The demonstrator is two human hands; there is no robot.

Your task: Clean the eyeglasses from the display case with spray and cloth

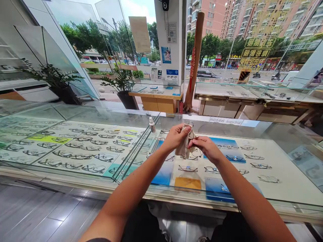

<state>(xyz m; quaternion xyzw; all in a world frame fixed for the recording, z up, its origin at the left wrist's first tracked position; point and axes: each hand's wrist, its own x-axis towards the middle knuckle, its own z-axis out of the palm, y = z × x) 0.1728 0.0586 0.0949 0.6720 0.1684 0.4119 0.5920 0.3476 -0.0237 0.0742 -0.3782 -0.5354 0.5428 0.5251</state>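
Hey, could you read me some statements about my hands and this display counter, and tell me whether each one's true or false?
1. The left hand holds a cloth. True.
2. The small white bottle lies on its side. False: the bottle stands upright on the glass top.
3. The right hand is gripping the bottle. False: the right hand is up at the cloth, apart from the bottle.
4. Rows of eyeglasses are laid out beneath the glass. True.
5. The bottle stands to the right of both hands. False: it stands to the left of both.
6. A potted plant stands beyond the counter. True.
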